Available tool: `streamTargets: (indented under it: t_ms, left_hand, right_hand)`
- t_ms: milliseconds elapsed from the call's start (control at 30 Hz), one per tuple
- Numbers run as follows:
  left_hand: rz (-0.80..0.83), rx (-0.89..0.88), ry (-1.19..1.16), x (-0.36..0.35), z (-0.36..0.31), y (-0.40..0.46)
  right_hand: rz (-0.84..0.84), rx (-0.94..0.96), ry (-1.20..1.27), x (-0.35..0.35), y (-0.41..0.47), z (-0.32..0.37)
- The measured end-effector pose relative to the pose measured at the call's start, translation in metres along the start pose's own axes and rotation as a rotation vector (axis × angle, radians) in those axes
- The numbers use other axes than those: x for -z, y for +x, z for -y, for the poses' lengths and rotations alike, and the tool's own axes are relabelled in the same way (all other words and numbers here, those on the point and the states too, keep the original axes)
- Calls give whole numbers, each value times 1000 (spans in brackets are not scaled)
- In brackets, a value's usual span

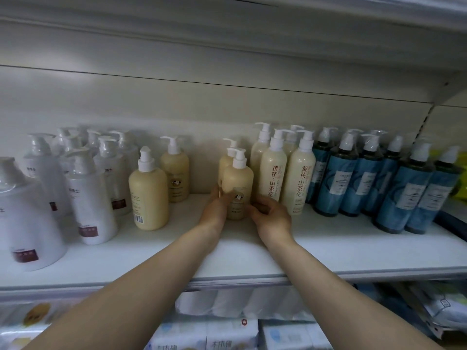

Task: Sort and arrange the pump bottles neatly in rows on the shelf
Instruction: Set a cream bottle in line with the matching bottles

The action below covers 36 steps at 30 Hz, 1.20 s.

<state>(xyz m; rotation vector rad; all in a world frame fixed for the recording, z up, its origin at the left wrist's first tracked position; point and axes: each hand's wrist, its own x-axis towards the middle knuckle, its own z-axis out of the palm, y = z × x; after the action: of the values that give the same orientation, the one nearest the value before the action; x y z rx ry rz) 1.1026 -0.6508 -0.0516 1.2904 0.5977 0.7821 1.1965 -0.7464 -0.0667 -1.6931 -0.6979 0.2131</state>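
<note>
A short cream pump bottle (238, 183) stands upright on the white shelf (252, 256), with a like bottle (225, 164) right behind it. My left hand (214, 208) holds its left side and my right hand (271, 218) curls round its lower right side. Two more short cream bottles stand apart to the left, one near the front (148, 195) and one further back (174, 173). Tall cream bottles with red lettering (271, 173) stand just right of the held bottle.
White bottles with dark red labels (88, 193) crowd the shelf's left part. Blue pump bottles (394, 183) stand in rows on the right. Another shelf board hangs above. Wrapped packs (227, 332) lie on the shelf below.
</note>
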Motion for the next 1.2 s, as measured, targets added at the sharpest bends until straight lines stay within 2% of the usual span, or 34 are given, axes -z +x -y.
streamTargets:
  t_ms: [167,400,700,900,1200]
  left_hand:
    - [-87,-95,266,-5,2,-11]
    - [-135,-125,383,-10,3,-13]
    - [-187,-57,345,-14,-5,-28]
    - [-251,-93,274,-4,-17,-59]
    - [-616,-248,220,52,-32,-93]
  right_hand:
    - [-10,-7,-49,-6,1,2]
    - [36,17,-66,-5,-2,2]
    - [53,-47,-68,7,-8,14]
    - [-5,-14,73,2,-20,35]
    - [35,-16,122,-37,-43,50]
